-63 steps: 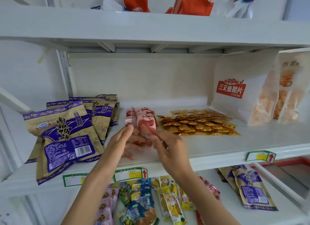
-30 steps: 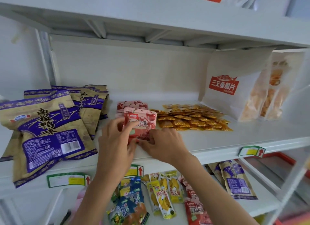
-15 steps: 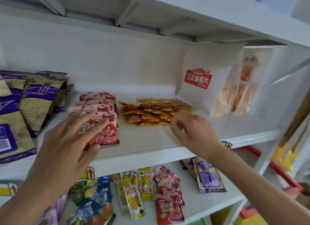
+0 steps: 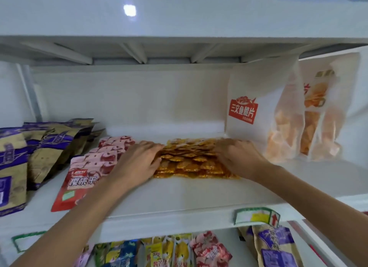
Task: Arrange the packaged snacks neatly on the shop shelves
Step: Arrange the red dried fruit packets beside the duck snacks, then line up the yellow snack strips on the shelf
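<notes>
A spread of small orange-gold snack packets lies in the middle of the white middle shelf. My left hand rests flat against the spread's left edge and my right hand against its right edge; both touch the packets with fingers extended. Left of them, a row of red-pink cherry snack packs lies overlapped, running from front to back. Purple-and-tan pouches are stacked at the far left. My forearms hide part of the red packs and part of the shelf front.
Two tall white fish-crisp bags stand at the right of the shelf. The shelf above hangs low overhead. The lower shelf holds mixed small packets and purple pouches. A price tag clips on the shelf lip.
Both hands left the red cherry packs, which now lie in a row. The hands moved right onto the two sides of the orange-gold packets. The view shifted back toward the shelf's middle.
</notes>
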Demonstrator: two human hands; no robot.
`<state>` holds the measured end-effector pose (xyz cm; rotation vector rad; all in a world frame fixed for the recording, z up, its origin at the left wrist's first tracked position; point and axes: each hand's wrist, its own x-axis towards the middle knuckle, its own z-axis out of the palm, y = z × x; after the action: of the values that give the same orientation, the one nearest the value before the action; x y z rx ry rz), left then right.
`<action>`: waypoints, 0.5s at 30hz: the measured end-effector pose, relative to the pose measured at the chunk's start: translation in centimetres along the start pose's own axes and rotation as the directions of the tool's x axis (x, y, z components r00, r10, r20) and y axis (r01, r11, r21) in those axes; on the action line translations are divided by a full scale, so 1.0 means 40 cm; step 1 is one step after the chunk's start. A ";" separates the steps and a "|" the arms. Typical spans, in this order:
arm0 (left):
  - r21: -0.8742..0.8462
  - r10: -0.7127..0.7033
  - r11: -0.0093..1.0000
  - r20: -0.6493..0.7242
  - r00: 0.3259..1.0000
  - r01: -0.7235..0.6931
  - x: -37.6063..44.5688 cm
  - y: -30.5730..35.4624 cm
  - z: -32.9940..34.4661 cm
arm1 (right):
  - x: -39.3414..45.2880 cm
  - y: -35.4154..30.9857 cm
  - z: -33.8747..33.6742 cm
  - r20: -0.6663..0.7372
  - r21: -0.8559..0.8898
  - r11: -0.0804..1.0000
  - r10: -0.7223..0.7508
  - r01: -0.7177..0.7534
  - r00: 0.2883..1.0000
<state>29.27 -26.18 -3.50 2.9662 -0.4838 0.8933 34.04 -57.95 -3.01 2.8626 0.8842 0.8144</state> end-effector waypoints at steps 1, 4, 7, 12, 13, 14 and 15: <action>0.009 0.010 1.000 0.009 1.000 -0.010 0.020 -0.008 0.002 | 0.012 0.016 0.004 -0.022 -0.013 1.000 -0.010 0.009 1.000; 0.012 0.045 0.999 0.017 0.999 -0.045 0.065 -0.017 0.010 | 0.050 0.056 0.012 -0.139 0.044 0.999 -0.016 0.022 0.990; 0.032 0.072 0.997 -0.108 0.992 -0.069 0.089 -0.022 0.032 | 0.085 0.083 0.029 -0.303 0.227 0.973 0.032 0.040 0.952; -0.019 -0.040 0.999 -0.407 0.913 0.035 0.099 -0.018 0.031 | 0.123 0.093 0.050 -0.387 0.582 0.813 0.244 0.030 0.889; -0.036 -0.071 0.997 -0.439 0.896 0.061 0.096 -0.021 0.027 | 0.125 0.093 0.052 -0.378 0.648 0.761 0.293 0.025 0.879; -0.029 -0.074 0.997 -0.466 0.882 0.068 0.092 -0.025 0.024 | 0.125 0.091 0.053 -0.368 0.692 0.722 0.323 0.025 0.872; -0.010 -0.060 0.998 -0.486 0.872 0.063 0.089 -0.026 0.022 | 0.127 0.089 0.055 -0.361 0.716 0.698 0.336 0.028 0.870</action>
<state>32.84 -26.32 -2.23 2.5877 -0.3583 1.5661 40.52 -57.99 -1.85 3.4986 1.2308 1.5440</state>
